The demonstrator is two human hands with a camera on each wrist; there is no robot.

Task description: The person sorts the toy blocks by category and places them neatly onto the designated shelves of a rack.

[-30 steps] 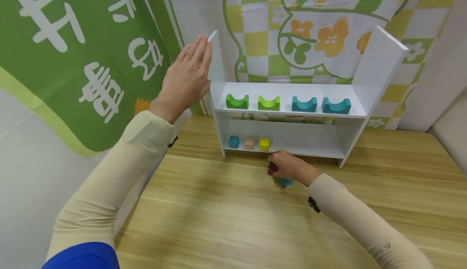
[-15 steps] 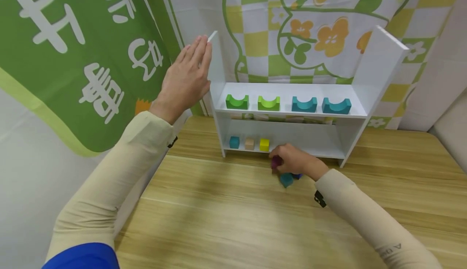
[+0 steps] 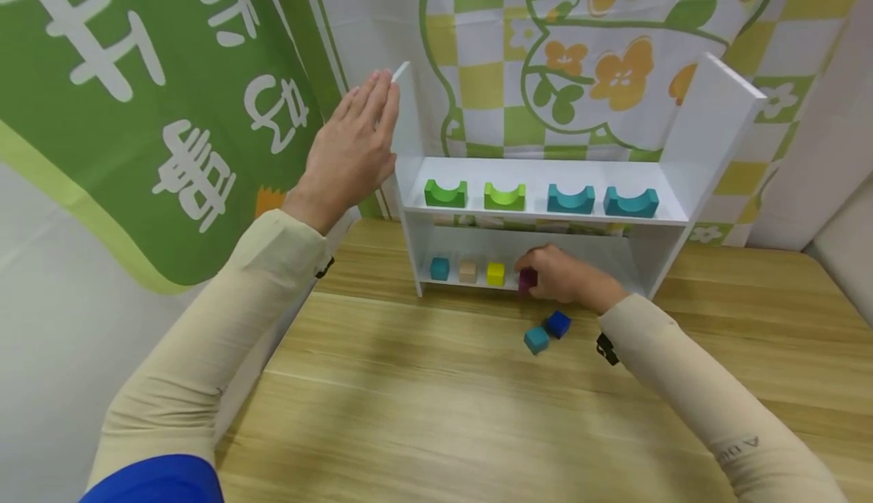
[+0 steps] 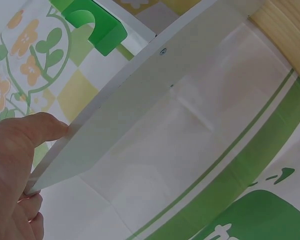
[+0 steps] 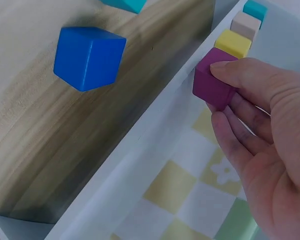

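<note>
My right hand [image 3: 562, 276] pinches a purple cube [image 5: 215, 80] between thumb and fingers, at the front of the white shelf's lower board. Left of it on that board stand a yellow cube [image 3: 495, 273], a beige cube [image 3: 467, 271] and a teal cube [image 3: 439, 268] in a row. With thumb and fingers on either side, my left hand [image 3: 351, 143] grips the left side panel [image 4: 107, 107] of the white shelf [image 3: 546, 219] near its top. A blue cube [image 3: 558, 324] and another teal cube [image 3: 536, 339] lie on the table before the shelf.
On the upper board sit two green arch blocks [image 3: 446, 194] and two teal arch blocks [image 3: 571, 199]. The shelf's right side panel [image 3: 716, 124] rises upright. Behind hangs a patterned cloth [image 3: 477, 86]. Underneath is a wooden table [image 3: 409, 382].
My right hand has lifted the purple cube up from the table to the lower board, beside the yellow cube. The blue cube has come into sight. My left hand keeps its hold.
</note>
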